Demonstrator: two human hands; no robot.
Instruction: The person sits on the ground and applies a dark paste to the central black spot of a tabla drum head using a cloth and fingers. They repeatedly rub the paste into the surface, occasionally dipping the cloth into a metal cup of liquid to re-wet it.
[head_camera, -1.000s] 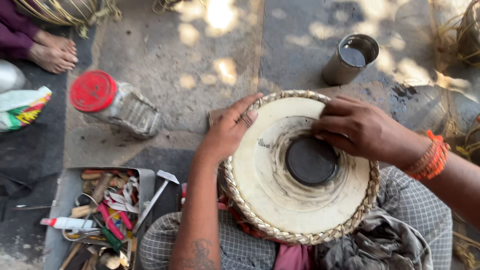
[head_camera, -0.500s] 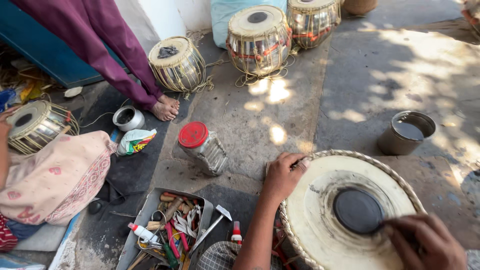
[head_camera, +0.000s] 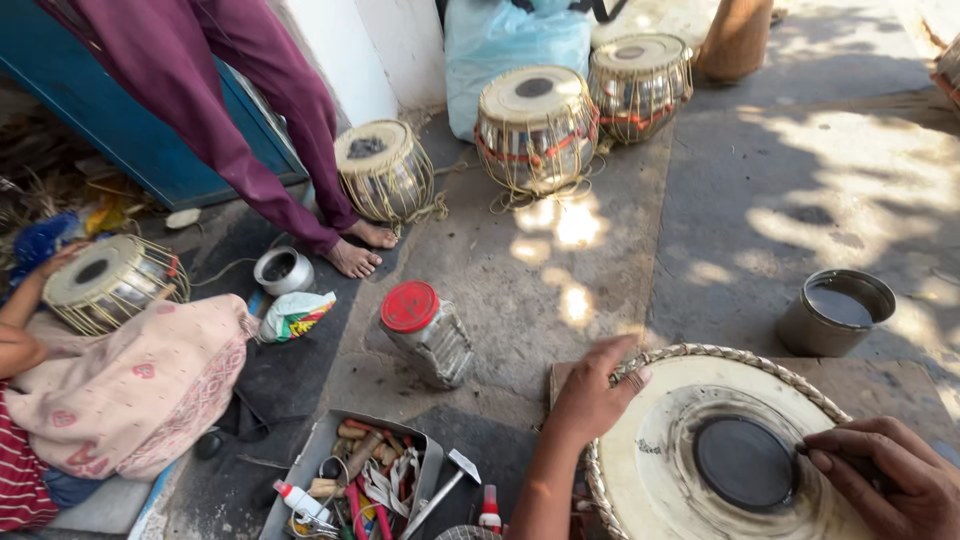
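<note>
At the lower right, two bare hands work a round drum with a pale skin head and braided rim (head_camera: 690, 440).

Its black centre disc (head_camera: 745, 462) lies between them. Left hand (head_camera: 592, 397) grips the braided edge, fingers curled together over the rim. Right hand (head_camera: 880, 475) rests on the skin beside the disc, fingers pressed close; whether it pinches anything I cannot tell. Just beyond the drum stands a dull metal cup of grey liquid (head_camera: 835, 310). Near the left hand lie a clear jar with a red lid (head_camera: 428, 330) and an open metal tray of tools (head_camera: 350, 480). Further off, a barefoot person in maroon trousers (head_camera: 250, 110) stands by three laced drums (head_camera: 535, 125).
</note>
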